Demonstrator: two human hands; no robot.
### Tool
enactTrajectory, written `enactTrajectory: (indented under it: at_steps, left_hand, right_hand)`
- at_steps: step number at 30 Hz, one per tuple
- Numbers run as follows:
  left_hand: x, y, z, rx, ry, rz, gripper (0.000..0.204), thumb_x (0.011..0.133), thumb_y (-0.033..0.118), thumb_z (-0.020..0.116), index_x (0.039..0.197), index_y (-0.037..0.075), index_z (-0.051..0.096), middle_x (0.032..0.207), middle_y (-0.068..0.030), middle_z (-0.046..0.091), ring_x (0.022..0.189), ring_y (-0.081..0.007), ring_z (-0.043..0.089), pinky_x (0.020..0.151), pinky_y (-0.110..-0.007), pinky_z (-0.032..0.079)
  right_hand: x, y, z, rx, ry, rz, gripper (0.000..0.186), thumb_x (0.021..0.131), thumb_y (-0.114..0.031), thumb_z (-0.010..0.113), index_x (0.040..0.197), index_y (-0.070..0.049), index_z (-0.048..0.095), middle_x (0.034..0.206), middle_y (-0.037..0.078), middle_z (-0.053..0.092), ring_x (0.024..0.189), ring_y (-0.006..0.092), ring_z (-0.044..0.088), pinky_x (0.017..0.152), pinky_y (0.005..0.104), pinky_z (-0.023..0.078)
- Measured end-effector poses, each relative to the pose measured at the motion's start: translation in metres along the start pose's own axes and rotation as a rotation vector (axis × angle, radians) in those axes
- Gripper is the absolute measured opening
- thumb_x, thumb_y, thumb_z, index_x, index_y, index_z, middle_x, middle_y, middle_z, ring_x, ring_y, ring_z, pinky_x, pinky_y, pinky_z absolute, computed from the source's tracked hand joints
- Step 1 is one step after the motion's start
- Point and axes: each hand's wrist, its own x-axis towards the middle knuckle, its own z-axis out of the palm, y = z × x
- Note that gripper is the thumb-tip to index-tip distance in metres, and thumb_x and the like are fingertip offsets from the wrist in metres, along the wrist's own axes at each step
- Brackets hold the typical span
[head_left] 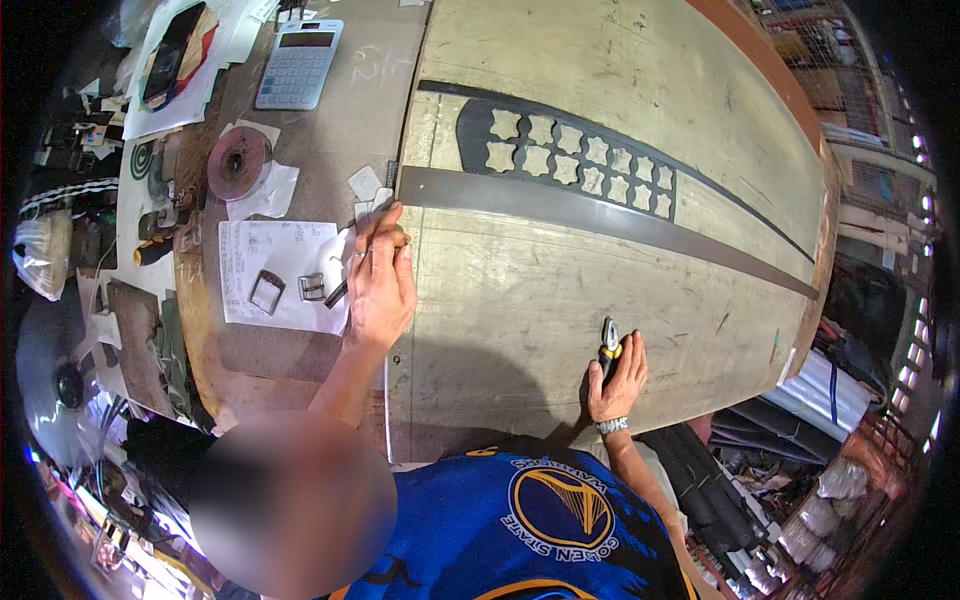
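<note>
Steel pliers (611,338), black-yellow handles (607,364), loosely in right hand (621,382), toward worktop's (500,300) near edge. Left hand (379,300) at left edge, fingers bunched, grip unclear. Smooth strip (600,219) beside dark panel (473,130), star-like pale shapes (504,123).

Left forearm (345,385): upper end lost under a round grey-brown blur (292,505). Metal pliers, black-and-yellow handles (609,350): lower grips partly covered by right hand (620,378). Slim black stick (338,295): one end hidden at left hand (378,300). White paper sheet (290,255): handwriting too small. Blue, yellow-trimmed jersey (450,520): cut by lower edge.
</note>
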Motion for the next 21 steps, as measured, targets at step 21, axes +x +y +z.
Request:
enactTrajectory:
  at_steps: [21]
  left_hand:
    - [-0.004,-0.006,0.011,-0.002,0.08,0.056,0.026,0.09,-0.004,0.058,0.114,-0.001,0.05,0.138,-0.017,0.059,0.113,-0.0342,0.061,0.097,-0.048,0.045]
  right_hand:
    - [0.001,-0.001,-0.001,-0.014,-0.001,-0.011,0.072,0.097,-0.037,0.057,0.152,0.002,0.033,0.158,0.022,0.034,0.142,0.0428,0.034,0.116,0.0531,0.026]
